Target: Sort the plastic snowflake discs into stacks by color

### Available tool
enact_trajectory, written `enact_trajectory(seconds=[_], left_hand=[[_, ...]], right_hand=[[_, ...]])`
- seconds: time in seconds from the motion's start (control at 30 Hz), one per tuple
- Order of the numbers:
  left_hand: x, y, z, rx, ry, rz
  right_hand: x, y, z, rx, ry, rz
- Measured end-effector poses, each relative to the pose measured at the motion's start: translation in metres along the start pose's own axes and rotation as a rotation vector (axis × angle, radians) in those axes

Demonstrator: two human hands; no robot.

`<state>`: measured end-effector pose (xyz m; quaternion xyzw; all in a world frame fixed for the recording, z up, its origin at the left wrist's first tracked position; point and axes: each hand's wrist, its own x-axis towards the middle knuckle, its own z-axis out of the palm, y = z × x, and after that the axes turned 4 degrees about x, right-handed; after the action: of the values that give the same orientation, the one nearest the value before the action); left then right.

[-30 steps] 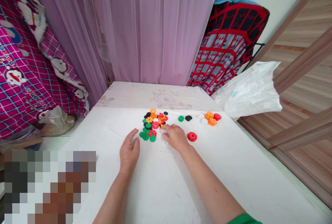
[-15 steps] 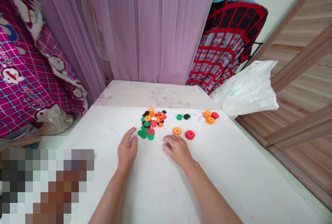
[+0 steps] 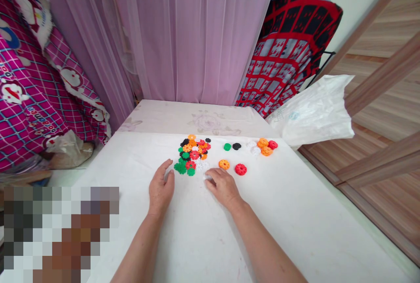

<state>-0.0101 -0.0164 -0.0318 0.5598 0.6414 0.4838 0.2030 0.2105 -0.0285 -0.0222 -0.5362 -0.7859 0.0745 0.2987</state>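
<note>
My right hand (image 3: 225,186) is closed at the fingertips on white plastic snowflake discs (image 3: 206,177), low over the cloth; how many is hidden. Beside the left edge of a mixed heap of snowflake discs (image 3: 194,155), my left hand (image 3: 162,185) is held open with nothing in it. Green discs (image 3: 180,167) lie at the heap's near left, closest to that hand. Loose white discs (image 3: 201,165) are just beyond my right fingertips. An orange stack (image 3: 224,164) and a red stack (image 3: 240,169) sit just past my right hand.
Farther back are a green stack (image 3: 227,147), a black stack (image 3: 236,146), white discs (image 3: 254,149) and orange stacks (image 3: 265,146) beside a red one (image 3: 272,144). A white plastic bag (image 3: 320,112) hangs at the table's right edge. Purple curtains (image 3: 197,33) stand behind the table.
Both hands stay nearly in place. The white discs at my right fingertips have shifted slightly. The whole view has tilted a little.
</note>
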Motion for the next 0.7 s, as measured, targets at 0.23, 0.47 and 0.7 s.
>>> enact_trajectory(seconds=[0.23, 0.47, 0.7], left_hand=[[0.0001, 0.0003, 0.0002, -0.008, 0.001, 0.009], [0.0004, -0.0006, 0.0002, 0.004, 0.003, 0.020], [-0.0003, 0.0018, 0.0000, 0.011, -0.002, 0.019]], right_hand=[[-0.0018, 0.0013, 0.0071, 0.091, 0.032, -0.049], [-0.0041, -0.0019, 0.0048, 0.206, 0.011, -0.092], [-0.0047, -0.0023, 0.0044, 0.215, 0.011, -0.105]])
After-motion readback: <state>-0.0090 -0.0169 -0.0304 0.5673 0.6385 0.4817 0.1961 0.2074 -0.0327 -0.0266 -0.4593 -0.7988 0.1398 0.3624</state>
